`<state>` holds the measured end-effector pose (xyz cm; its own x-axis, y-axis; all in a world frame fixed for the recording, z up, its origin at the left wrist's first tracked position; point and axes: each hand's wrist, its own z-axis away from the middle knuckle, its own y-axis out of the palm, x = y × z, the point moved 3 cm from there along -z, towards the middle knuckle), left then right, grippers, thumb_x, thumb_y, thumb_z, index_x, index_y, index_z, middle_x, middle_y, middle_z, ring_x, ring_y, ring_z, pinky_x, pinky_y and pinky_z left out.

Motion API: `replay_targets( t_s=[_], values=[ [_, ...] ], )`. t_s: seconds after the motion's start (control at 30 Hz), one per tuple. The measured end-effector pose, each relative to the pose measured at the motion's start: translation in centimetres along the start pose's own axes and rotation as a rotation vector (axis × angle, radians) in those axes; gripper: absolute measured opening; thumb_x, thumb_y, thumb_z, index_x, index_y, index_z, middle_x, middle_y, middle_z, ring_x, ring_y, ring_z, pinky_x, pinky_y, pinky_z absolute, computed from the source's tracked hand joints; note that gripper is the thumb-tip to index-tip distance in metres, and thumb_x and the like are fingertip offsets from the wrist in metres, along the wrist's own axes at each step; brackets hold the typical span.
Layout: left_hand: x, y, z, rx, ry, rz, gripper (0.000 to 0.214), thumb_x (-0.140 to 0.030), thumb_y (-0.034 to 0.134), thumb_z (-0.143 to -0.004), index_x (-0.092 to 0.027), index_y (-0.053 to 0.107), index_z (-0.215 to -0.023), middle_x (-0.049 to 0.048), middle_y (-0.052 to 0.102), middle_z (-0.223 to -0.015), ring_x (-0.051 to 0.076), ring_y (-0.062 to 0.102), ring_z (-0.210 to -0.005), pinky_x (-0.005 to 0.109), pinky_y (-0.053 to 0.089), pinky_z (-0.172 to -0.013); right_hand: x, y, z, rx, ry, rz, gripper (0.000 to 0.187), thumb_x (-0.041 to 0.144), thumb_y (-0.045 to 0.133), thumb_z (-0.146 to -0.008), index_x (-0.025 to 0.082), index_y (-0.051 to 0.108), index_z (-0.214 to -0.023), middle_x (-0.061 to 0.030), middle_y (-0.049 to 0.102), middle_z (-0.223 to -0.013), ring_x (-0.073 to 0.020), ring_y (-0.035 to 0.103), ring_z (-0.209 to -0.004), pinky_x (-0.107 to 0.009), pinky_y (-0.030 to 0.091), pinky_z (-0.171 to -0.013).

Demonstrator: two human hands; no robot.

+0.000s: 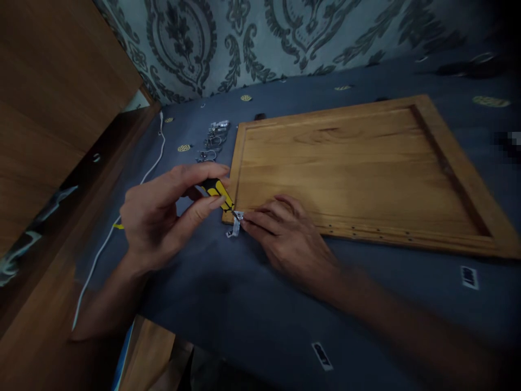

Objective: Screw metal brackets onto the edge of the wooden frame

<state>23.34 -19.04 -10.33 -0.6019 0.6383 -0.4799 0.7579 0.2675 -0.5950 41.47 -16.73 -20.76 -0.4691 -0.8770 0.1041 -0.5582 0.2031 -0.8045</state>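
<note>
Forearms (407, 320) cross cloth (252, 309) below patterned wall (309, 32); left fingers (205, 172) grip screwdriver (220, 191), right fingers (262, 221), bracket (235, 227).

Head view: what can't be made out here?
All in the head view:
Screwdriver, rear end: hidden by the left hand.
Whether its tip sits in a screw: too small and dim.
Right hand, fingertip undersides: turned from the camera, so its hold on the metal fitting is unclear.
Small metal parts: too bunched to count.
Dark object, upper right: lost in shadow.
</note>
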Motion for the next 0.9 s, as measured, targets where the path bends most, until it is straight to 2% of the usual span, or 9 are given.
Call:
replay_targets(
  t_s=[0.13,0.27,0.33,0.47,0.6,0.77,0.9],
  values=[
    [0.13,0.10,0.07,-0.002,0.002,-0.042,0.031,-0.016,0.072,-0.093,-0.031,0.071,-0.121,-0.0025,0.077,-0.110,0.018,0.075,-0.091,0.031,0.064,-0.069,-0.01,-0.08,-0.06,0.024,0.001,0.017,0.029,0.007,0.049,-0.101,0.019,0.075,-0.108,-0.0041,0.077,-0.111,-0.0228,0.060,-0.101,-0.045,0.040,-0.107],
    [-0.07,0.21,-0.02,-0.008,0.058,-0.167,0.029,-0.020,0.070,-0.096,-0.032,0.069,-0.123,-0.0008,0.076,-0.110,0.017,0.072,-0.090,0.031,0.063,-0.065,0.02,-0.11,-0.05,0.022,0.002,0.000,0.026,0.006,0.052,-0.099,0.017,0.075,-0.108,-0.0053,0.077,-0.111,-0.0242,0.060,-0.102,-0.045,0.039,-0.107],
    [-0.19,0.27,-0.12,-0.007,0.113,-0.213,0.027,-0.022,0.073,-0.094,-0.030,0.070,-0.119,0.0007,0.076,-0.104,0.017,0.070,-0.084,0.030,0.061,-0.060,0.03,-0.06,-0.01,0.024,0.000,-0.010,0.025,0.007,0.054,-0.098,0.017,0.075,-0.108,-0.0056,0.077,-0.112,-0.0243,0.059,-0.102,-0.046,0.040,-0.106],
    [-0.14,0.25,-0.07,-0.083,0.177,-0.229,0.027,-0.022,0.078,-0.090,-0.029,0.071,-0.116,-0.0010,0.075,-0.096,0.013,0.066,-0.072,0.028,0.059,-0.058,0.00,0.07,0.04,0.063,0.010,-0.041,0.029,0.008,0.054,-0.098,0.020,0.075,-0.113,-0.0059,0.076,-0.112,-0.0250,0.057,-0.102,-0.050,0.040,-0.106],
    [0.13,0.32,0.27,-0.107,0.130,-0.208,0.032,-0.023,0.079,-0.090,-0.033,0.071,-0.120,-0.0040,0.076,-0.099,0.011,0.067,-0.069,0.028,0.060,-0.060,0.02,0.04,0.07,0.041,0.012,-0.026,0.029,0.007,0.052,-0.098,0.019,0.075,-0.113,-0.0051,0.076,-0.112,-0.0243,0.058,-0.103,-0.049,0.040,-0.107],
    [0.18,0.10,0.73,-0.169,0.046,-0.162,0.043,-0.019,0.083,-0.086,-0.035,0.070,-0.123,-0.0045,0.076,-0.105,0.014,0.073,-0.078,0.030,0.066,-0.067,0.03,0.03,0.05,0.011,-0.001,-0.013,0.026,0.007,0.054,-0.098,0.018,0.074,-0.109,-0.0054,0.077,-0.111,-0.0240,0.059,-0.101,-0.047,0.041,-0.106],
    [0.17,0.05,0.76,-0.110,0.013,-0.139,0.039,-0.019,0.081,-0.087,-0.036,0.071,-0.122,-0.0054,0.076,-0.102,0.014,0.074,-0.079,0.031,0.066,-0.067,0.02,-0.02,-0.01,0.017,-0.004,-0.029,0.026,0.007,0.057,-0.097,0.019,0.075,-0.110,-0.0062,0.076,-0.111,-0.0246,0.059,-0.101,-0.047,0.041,-0.106]
  ],
)
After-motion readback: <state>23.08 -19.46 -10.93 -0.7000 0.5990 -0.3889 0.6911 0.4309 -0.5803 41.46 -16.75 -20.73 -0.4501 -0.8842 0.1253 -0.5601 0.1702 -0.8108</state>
